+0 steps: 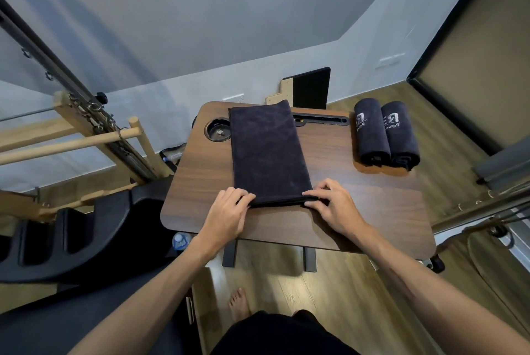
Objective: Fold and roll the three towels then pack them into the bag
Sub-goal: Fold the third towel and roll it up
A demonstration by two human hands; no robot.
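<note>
A dark folded towel (268,151) lies lengthwise on the wooden worktop (358,211), its near edge closest to me. My left hand (226,215) pinches that edge at its left corner; my right hand (334,205) pinches the right corner, each grip narrow around the cloth. Two rolled towels (385,134) lie side by side, touching, on the worktop's far right. A recessed cup holder (216,131) sits just left of the flat towel.

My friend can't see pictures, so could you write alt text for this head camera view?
Both hands, left hand and right hand, pinch the near end of a folded dark towel lying flat on a wooden table. Two rolled towels stand side by side at the table's far right.
</note>
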